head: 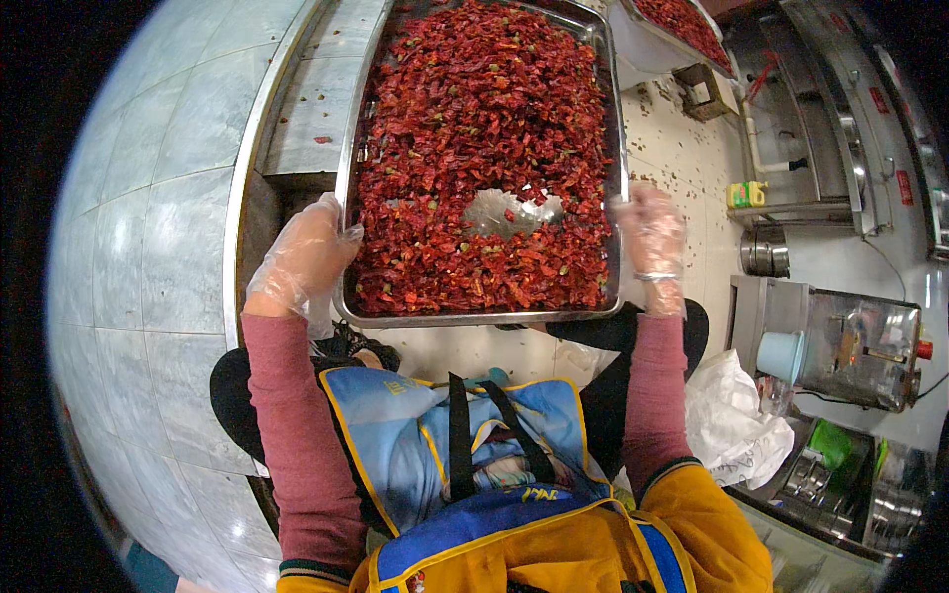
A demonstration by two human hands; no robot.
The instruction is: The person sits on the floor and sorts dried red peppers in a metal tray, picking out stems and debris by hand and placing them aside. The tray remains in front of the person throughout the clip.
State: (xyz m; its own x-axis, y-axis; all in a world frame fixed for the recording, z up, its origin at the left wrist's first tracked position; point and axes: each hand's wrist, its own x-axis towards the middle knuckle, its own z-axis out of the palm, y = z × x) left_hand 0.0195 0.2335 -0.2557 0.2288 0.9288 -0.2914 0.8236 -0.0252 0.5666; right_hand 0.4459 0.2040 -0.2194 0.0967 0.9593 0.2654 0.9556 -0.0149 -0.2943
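Observation:
A rectangular stainless steel tray (474, 322) lies before me, its long sides running away from me. Chopped dried red chilies (489, 111) with pale seeds cover most of it, heaped toward the far end. In the nearer half, a patch of bare shiny metal shows through. My left hand (315, 248), in a clear plastic glove, grips the left rim near the front corner. On the opposite rim is my right hand (652, 226), also gloved and somewhat blurred, its fingers closed around the edge.
At left runs a grey tiled wall (178, 244) with a metal-edged ledge. Another container of chilies (686, 26) stands at the far right. Chili bits litter the floor (667, 163). A cardboard box (704, 93), a white sack (734, 422) and a light blue bucket (780, 357) are to the right.

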